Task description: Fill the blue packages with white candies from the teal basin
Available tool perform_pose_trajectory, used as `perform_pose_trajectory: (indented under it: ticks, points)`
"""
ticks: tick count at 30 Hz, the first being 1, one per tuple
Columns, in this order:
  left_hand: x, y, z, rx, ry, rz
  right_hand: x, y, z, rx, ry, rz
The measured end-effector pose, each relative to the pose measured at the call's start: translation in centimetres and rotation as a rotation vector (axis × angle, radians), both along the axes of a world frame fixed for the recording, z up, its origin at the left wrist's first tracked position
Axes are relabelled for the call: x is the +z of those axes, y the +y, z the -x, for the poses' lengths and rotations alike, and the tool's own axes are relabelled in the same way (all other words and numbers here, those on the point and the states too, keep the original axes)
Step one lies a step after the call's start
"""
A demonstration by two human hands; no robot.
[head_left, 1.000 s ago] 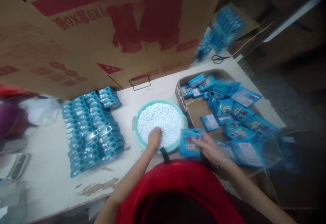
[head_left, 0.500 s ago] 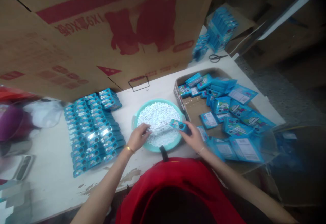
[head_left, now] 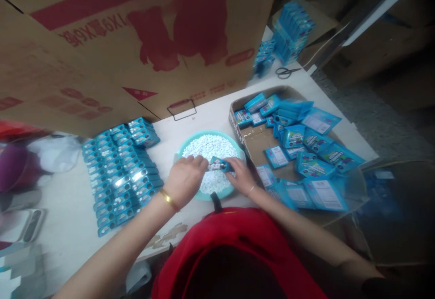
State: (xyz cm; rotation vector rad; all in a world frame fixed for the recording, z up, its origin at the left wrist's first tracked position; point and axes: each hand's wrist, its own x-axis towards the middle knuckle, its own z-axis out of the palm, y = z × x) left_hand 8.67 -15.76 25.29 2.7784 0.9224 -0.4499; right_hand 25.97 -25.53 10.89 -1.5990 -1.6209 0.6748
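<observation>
A round turquoise basin (head_left: 180, 147) holds many small white pieces (head_left: 212, 147). Over it, my right hand (head_left: 240, 176) grips a small blue packet (head_left: 219, 163) by its right end. My left hand (head_left: 186, 176), wearing a gold bracelet, is closed at the packet's left end; what its fingertips pinch is too small to make out. Rows of small blue packets (head_left: 124, 172) stand to the left of the basin. On the right, a shallow cardboard box (head_left: 256, 147) contains blue pouches (head_left: 314, 165).
A large cardboard carton (head_left: 112, 59) rises behind the basin. Scissors (head_left: 285, 72) lie near the back right, beside stacked blue packets (head_left: 294, 27). At the left edge are a white device (head_left: 20, 225) and a white plastic bag (head_left: 54, 154).
My left hand has risen and moved right to the packet, its fingers now closed. My right hand has moved left with the packet. The camera view has shifted slightly.
</observation>
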Motion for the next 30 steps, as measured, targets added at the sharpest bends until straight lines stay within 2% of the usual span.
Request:
perform_pose_trajectory:
  ticks: [4,6,7,9,11,13,15,17,20,23,25,27,30]
  points:
    - [0.7,-0.6,-0.4,0.02,-0.072,0.003,-0.3,-0.2,0.1,-0.007,0.01,0.013]
    - [-0.1,-0.1,0.7,0.071,-0.115,0.008,-0.4,-0.3,-0.2,-0.018,0.03,0.027]
    - [-1.0,0.4,1.6,0.113,-0.129,0.004,-0.4,-0.4,-0.4,-0.031,0.041,0.035]
    - [-3.7,1.3,3.8,0.227,-0.121,-0.001,-0.4,-0.6,-0.9,-0.073,0.063,0.053]
    - [-7.6,2.0,5.6,0.359,-0.081,0.051,-0.3,-0.8,-1.5,-0.14,0.086,0.065]
    - [-12.0,2.0,6.2,0.45,-0.062,0.155,-0.1,-1.0,-2.0,-0.202,0.107,0.072]
    - [-15.9,1.3,5.3,0.485,-0.087,0.232,0.2,-1.1,-2.4,-0.245,0.121,0.078]
    - [-18.8,0.3,3.4,0.493,-0.133,0.27,0.3,-1.2,-2.7,-0.27,0.131,0.09]
    - [-21.1,-0.9,0.7,0.516,-0.217,0.335,0.3,-1.3,-2.8,-0.297,0.151,0.114]
    - [-21.1,-0.9,0.7,0.529,-0.285,0.401,0.0,-1.6,-2.8,-0.324,0.164,0.133]
    - [-19.9,-0.3,2.2,0.525,-0.313,0.433,-0.1,-1.7,-2.7,-0.333,0.159,0.132]
    - [-17.7,0.4,4.0,0.505,-0.373,0.451,-0.1,-1.7,-2.6,-0.329,0.144,0.118]
    - [-13.4,1.3,6.2,0.437,-0.477,0.445,-0.2,-1.4,-2.3,-0.294,0.109,0.08]
